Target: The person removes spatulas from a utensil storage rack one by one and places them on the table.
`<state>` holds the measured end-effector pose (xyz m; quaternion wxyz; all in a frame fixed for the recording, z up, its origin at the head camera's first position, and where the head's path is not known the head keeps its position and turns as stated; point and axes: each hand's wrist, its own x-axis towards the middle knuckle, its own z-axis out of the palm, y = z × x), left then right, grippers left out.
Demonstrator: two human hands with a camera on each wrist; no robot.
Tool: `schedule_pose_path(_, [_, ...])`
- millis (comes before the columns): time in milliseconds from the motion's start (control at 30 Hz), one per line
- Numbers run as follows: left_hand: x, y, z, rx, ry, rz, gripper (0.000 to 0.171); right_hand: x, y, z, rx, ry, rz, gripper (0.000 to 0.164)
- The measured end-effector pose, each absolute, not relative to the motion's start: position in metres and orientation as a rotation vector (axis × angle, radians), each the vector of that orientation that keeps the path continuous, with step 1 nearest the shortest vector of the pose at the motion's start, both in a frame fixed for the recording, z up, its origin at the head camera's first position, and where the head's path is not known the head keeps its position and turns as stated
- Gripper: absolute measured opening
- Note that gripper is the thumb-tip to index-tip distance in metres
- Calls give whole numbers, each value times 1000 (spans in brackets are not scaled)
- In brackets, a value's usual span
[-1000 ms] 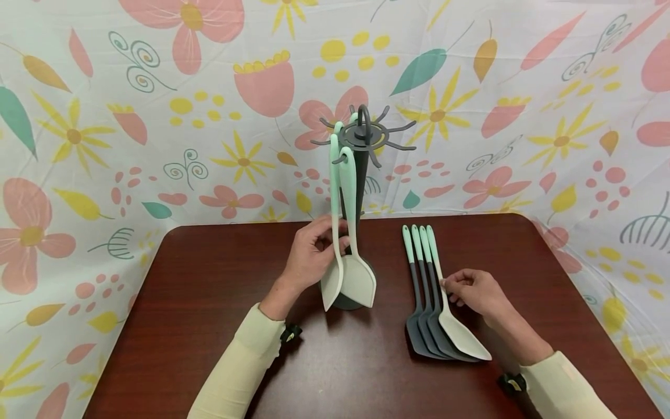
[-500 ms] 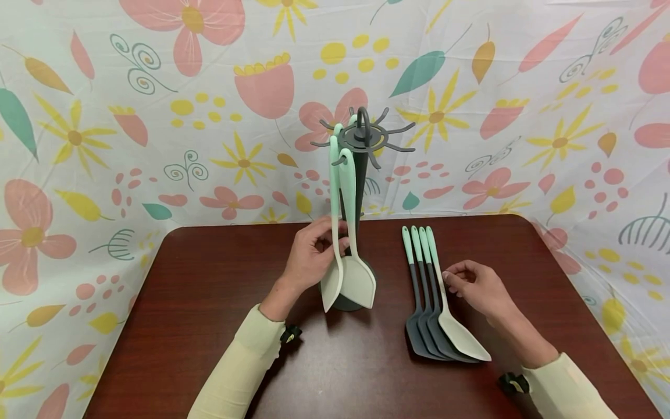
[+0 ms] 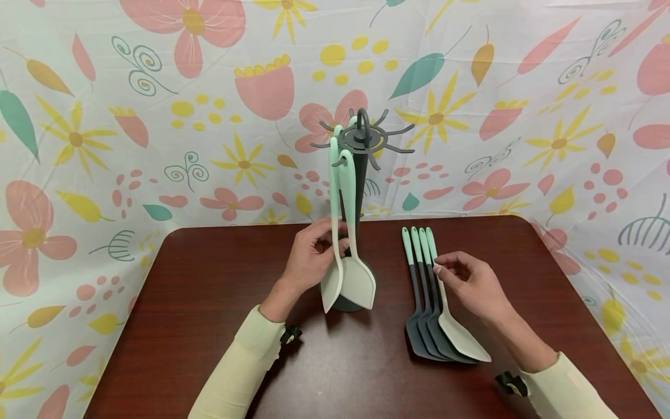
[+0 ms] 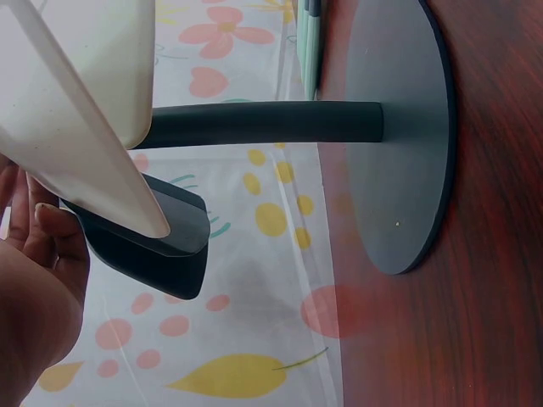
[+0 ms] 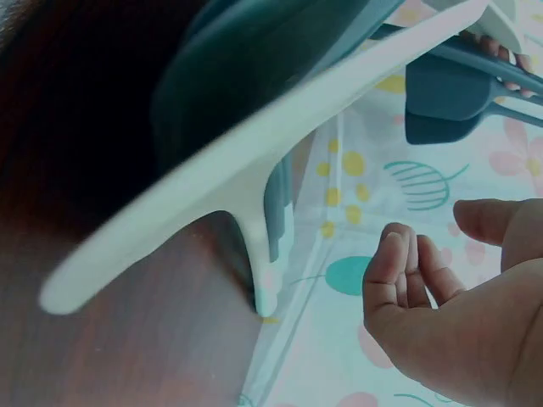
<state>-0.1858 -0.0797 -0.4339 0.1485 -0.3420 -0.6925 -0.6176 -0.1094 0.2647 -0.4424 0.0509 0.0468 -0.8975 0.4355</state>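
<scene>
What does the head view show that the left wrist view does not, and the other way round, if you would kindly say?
Only the head view shows the right hand, the dark grey ring of hooks and the smooth cream blade lying at right.

Only the left wrist view shows the broad heads of the hanging dark grey utensils.

Both show the left hand, two hanging cream spatula heads, the round dark grey base, mint-green handles, the reddish-brown table and the white flower-patterned cloth.
</scene>
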Motion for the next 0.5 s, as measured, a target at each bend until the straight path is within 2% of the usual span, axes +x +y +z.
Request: schedule_pose_path(500, [-185,-80,-432,-993,-1980,-1779,25,-115,252,-427,287,-2546,1377,25])
